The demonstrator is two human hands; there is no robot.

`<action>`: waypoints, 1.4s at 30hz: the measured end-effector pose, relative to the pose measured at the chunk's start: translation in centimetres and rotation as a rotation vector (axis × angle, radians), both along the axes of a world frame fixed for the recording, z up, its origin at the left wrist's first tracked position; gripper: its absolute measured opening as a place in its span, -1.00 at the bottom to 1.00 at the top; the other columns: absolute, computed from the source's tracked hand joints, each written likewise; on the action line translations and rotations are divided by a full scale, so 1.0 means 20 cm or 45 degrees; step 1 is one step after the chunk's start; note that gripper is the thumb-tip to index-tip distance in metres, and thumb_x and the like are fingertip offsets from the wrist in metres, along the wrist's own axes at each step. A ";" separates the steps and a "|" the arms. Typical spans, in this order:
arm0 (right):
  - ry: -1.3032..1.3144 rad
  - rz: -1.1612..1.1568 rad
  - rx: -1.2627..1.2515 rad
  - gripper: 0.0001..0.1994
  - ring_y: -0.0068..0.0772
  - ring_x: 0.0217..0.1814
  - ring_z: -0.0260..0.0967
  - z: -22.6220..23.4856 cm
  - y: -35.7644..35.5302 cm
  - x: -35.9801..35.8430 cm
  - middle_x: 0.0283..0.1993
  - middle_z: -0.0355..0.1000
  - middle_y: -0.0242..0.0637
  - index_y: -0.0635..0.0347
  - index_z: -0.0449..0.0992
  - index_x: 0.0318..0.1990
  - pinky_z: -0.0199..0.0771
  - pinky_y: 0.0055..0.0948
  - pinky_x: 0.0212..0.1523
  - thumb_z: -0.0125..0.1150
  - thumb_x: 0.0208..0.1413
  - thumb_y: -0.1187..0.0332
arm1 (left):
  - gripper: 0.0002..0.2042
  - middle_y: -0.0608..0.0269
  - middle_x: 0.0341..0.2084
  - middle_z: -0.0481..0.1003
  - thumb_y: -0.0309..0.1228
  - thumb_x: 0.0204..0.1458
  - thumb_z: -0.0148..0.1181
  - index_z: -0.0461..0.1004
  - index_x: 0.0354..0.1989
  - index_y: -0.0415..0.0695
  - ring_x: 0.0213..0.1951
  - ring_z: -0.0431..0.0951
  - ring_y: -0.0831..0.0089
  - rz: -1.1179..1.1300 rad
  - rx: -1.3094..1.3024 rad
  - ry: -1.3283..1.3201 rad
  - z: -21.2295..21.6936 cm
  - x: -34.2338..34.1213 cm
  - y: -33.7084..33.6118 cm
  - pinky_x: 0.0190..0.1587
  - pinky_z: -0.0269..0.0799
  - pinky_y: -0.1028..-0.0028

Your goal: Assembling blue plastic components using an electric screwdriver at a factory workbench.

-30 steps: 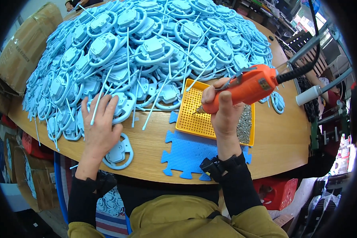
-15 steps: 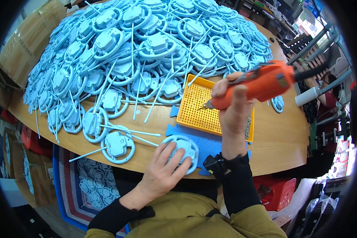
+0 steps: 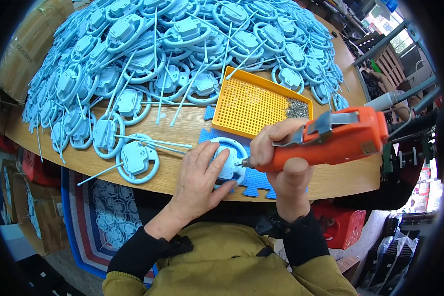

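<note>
A light blue plastic toy steering wheel [image 3: 228, 166] lies on a blue foam mat [image 3: 254, 183] near the table's front edge. My left hand [image 3: 196, 173] grips it from the left, fingers over its top and thumb along the near rim. In my right hand [image 3: 290, 173] is an orange electric screwdriver [image 3: 338, 140], held nearly level and pointing left. Its tip meets the right side of the wheel's central housing; a screw there is too small to make out. Behind the mat, a yellow perforated tray [image 3: 232, 112] has small metal screws [image 3: 297, 108] heaped at its right end.
A large pile of similar blue wheels with thin rods [image 3: 187, 29] covers the table's back and left. One wheel [image 3: 137, 159] lies just left of my left hand. Below the table's left edge stands a blue-rimmed bin [image 3: 74, 232] of parts. A red stool [image 3: 338, 229] is at lower right.
The screwdriver has come down from above the tray to the wheel, its tip now against the housing. My left hand still holds the wheel. The whole view has shifted slightly.
</note>
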State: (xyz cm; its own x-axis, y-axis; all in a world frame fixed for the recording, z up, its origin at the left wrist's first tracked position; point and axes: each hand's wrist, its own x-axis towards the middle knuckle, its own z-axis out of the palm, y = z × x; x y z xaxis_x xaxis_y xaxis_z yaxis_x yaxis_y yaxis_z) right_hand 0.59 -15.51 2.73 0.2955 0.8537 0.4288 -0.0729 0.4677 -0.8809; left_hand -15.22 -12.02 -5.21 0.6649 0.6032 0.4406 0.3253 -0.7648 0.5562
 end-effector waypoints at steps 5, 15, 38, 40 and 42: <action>-0.032 0.005 -0.018 -0.40 -0.43 -0.58 0.28 0.00 0.00 -0.01 -0.58 0.28 -0.33 0.23 0.29 -0.24 0.34 -0.50 -0.57 0.26 -0.08 -0.17 | -0.45 -0.02 -0.02 0.31 -0.30 -0.23 0.36 0.35 -0.01 -0.22 0.08 0.27 0.03 0.036 0.051 0.043 0.01 0.01 0.00 0.03 0.22 0.16; 0.161 0.109 -0.023 -0.49 -0.47 -0.53 0.29 -0.02 0.02 0.00 -0.55 0.30 -0.35 0.23 0.31 -0.28 0.33 -0.53 -0.51 0.39 -0.14 0.01 | -0.46 0.04 -0.06 0.34 -0.30 -0.26 0.37 0.37 -0.04 -0.20 0.04 0.29 0.09 0.016 0.046 0.094 0.04 0.01 0.04 -0.09 0.24 0.23; 0.086 -0.106 0.224 -0.57 -0.46 -0.48 0.29 -0.12 0.50 0.20 -0.54 0.33 -0.34 0.19 0.35 -0.20 0.33 -0.46 -0.40 0.27 0.04 0.02 | -0.45 0.04 0.10 0.30 -0.15 -0.34 0.43 0.36 -0.16 -0.10 0.20 0.27 0.06 0.010 -0.154 0.537 0.14 -0.52 -0.09 0.20 -0.10 -0.22; 0.094 -0.178 0.212 -0.59 -0.47 -0.48 0.31 -0.13 0.53 0.21 -0.54 0.35 -0.34 0.20 0.35 -0.21 0.35 -0.45 -0.38 0.28 0.04 0.05 | -0.44 0.04 0.10 0.31 -0.17 -0.34 0.44 0.36 -0.14 -0.10 0.21 0.26 0.07 -0.012 -0.117 0.641 0.15 -0.64 -0.10 0.20 -0.08 -0.20; 0.096 -0.156 0.224 -0.60 -0.47 -0.48 0.31 -0.14 0.54 0.22 -0.55 0.34 -0.34 0.20 0.35 -0.22 0.36 -0.45 -0.37 0.27 0.05 0.05 | -0.43 0.04 0.09 0.31 -0.19 -0.34 0.44 0.35 -0.12 -0.10 0.21 0.25 0.08 -0.033 -0.083 0.747 0.19 -0.73 -0.11 0.20 -0.06 -0.18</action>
State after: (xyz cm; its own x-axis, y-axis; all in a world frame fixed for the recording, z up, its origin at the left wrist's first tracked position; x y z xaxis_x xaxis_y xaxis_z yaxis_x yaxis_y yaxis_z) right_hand 5.01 -4.75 -0.06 0.4290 0.7237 0.5406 -0.0684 0.6228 -0.7794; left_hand -29.86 -14.27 -1.44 0.8012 0.5969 -0.0430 0.5743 -0.7468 0.3353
